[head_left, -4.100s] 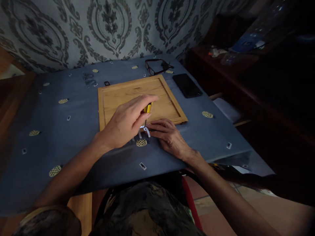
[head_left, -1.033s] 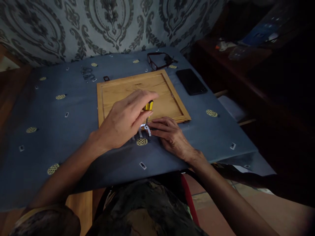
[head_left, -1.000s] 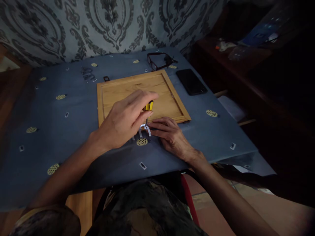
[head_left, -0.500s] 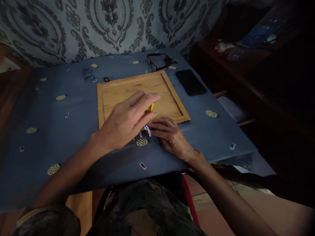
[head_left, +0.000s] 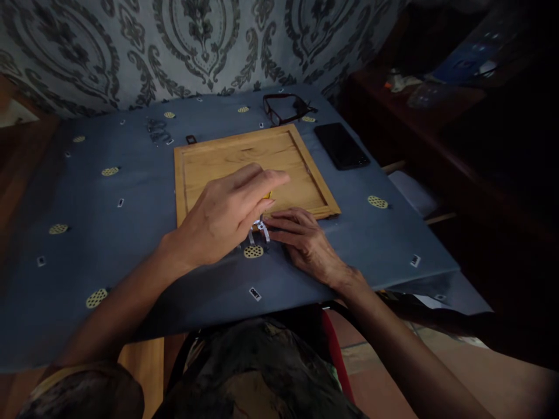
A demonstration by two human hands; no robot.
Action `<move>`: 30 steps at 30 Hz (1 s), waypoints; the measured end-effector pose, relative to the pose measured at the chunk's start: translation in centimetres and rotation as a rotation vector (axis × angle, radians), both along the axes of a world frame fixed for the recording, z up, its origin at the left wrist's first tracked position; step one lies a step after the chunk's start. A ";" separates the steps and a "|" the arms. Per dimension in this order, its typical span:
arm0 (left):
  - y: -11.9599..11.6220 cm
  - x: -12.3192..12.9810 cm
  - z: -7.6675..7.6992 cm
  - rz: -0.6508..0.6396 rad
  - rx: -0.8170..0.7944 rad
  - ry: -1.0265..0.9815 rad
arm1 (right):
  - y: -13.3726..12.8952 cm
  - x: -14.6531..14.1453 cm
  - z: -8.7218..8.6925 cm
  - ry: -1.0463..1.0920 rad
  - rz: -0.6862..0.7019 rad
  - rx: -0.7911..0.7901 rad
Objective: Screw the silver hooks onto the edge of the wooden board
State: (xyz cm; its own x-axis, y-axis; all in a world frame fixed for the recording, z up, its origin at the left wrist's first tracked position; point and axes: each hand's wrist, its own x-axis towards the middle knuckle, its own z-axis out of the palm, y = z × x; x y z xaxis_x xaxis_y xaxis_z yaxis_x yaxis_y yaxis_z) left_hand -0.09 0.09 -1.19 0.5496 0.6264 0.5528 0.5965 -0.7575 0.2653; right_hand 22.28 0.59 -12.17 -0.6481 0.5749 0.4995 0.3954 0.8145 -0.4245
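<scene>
A wooden panel [head_left: 244, 156] with a raised frame lies on the table. Above its near edge, my left hand [head_left: 222, 212] is curled around a yellow-handled screwdriver [head_left: 268, 195], mostly hidden by the fingers. The tool points down at a silver metal hinge [head_left: 263, 230] whose arms stick out past the panel's near edge. My right hand [head_left: 305, 241] rests low at that same edge, fingers close together, their tips pressed against the hinge. Its thumb is hidden.
A black phone [head_left: 341, 145] lies right of the panel, with dark-framed glasses [head_left: 283, 108] behind it. Small metal parts [head_left: 158, 131] and a small dark piece [head_left: 191, 139] lie at the back. A patterned blue cloth [head_left: 144, 233] covers the table. A plastic bottle [head_left: 465, 61] stands at the far right.
My left hand has turned slightly around the screwdriver, so less of the yellow handle shows. The right hand keeps its place on the hinge. The view has shifted a little.
</scene>
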 end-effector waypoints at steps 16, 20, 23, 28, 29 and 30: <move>0.3 -0.2 -0.1 -0.007 -0.036 0.024 | 0.0 0.0 -0.1 -0.012 0.001 0.002; 0.3 -0.2 -0.1 -0.002 -0.037 0.036 | 0.0 0.0 0.0 -0.021 0.000 -0.002; 0.3 -0.2 0.0 0.001 -0.052 0.044 | -0.1 0.0 -0.1 -0.022 -0.008 0.013; 0.3 -0.3 0.2 -0.004 -0.054 0.029 | -0.1 -0.1 0.0 -0.022 -0.008 0.023; 0.3 -0.4 0.3 -0.001 -0.057 0.025 | 0.0 -0.1 0.0 -0.021 -0.005 0.021; 0.2 -0.4 0.4 0.008 -0.061 0.019 | 0.0 -0.1 0.0 -0.018 -0.003 0.019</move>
State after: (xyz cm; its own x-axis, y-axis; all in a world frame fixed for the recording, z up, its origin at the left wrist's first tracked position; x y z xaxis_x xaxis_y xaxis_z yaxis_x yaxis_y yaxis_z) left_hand -0.46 0.34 -0.81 0.5547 0.6628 0.5030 0.6078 -0.7356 0.2991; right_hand 22.23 0.56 -12.13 -0.6551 0.5675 0.4988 0.4051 0.8211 -0.4021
